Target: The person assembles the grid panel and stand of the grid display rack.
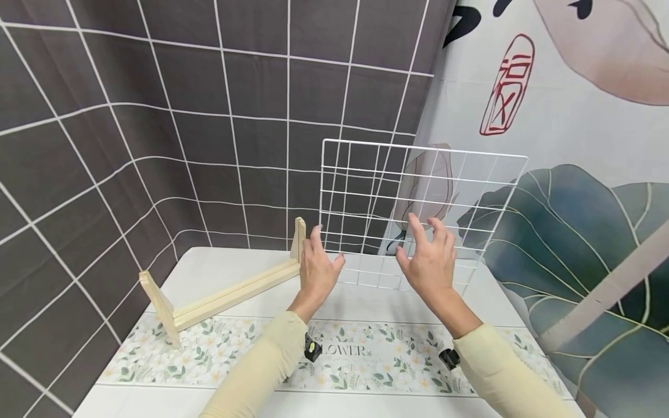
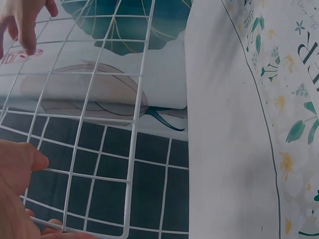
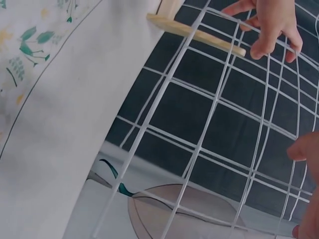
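Note:
A white wire grid panel (image 1: 389,171) stands tilted upright over the back of the table. At its left edge is my left hand (image 1: 317,270), with the thumb on the near side and fingers (image 2: 67,235) around the edge wire. My right hand (image 1: 431,261) is raised in front of the panel's middle. Its fingers are spread and loosely bent, and they overlap the wires. To the left rests a pale wooden stand (image 1: 237,293), a grooved bar joining two upright end pieces. The upright nearest the panel shows close to my left hand.
A white table (image 1: 209,261) carries a floral-printed strip (image 1: 376,366) with lettering across its front. Behind hangs a dark curtain (image 1: 251,139) with white grid lines. On the right is a pale curtain (image 1: 470,104) with large leaf prints and a red seal mark.

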### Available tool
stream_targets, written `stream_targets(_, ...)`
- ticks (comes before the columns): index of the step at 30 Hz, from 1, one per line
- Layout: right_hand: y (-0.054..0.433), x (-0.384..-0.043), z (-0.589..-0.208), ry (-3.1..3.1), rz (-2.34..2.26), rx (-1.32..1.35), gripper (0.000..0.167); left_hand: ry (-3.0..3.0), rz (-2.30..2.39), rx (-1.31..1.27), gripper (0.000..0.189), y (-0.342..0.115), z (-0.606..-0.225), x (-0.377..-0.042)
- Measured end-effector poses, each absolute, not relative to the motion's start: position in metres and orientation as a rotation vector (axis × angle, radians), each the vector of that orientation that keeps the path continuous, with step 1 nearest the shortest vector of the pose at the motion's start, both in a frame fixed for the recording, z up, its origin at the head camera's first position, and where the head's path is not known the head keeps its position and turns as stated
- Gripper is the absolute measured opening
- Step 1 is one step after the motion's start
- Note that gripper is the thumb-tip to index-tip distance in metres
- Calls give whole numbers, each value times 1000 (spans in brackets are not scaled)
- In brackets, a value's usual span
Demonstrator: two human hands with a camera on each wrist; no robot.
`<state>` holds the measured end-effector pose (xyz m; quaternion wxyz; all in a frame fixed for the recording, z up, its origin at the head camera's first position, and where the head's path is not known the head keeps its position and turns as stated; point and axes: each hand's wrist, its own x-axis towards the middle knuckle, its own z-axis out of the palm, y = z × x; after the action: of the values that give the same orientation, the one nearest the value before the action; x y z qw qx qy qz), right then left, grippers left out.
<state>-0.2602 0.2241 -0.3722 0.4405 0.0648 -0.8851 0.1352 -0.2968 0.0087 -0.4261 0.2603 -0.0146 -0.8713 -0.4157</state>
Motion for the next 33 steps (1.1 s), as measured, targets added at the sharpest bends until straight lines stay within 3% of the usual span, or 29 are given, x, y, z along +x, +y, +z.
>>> stream_targets(18, 224, -263, -377, -2237, 327, 46, 74, -2362, -1123, -31, 89, 12, -424, -292)
stream_targets(33, 234, -272, -380, -2108, 338, 87, 45, -2375, -1117, -74, 85, 13, -426, -290)
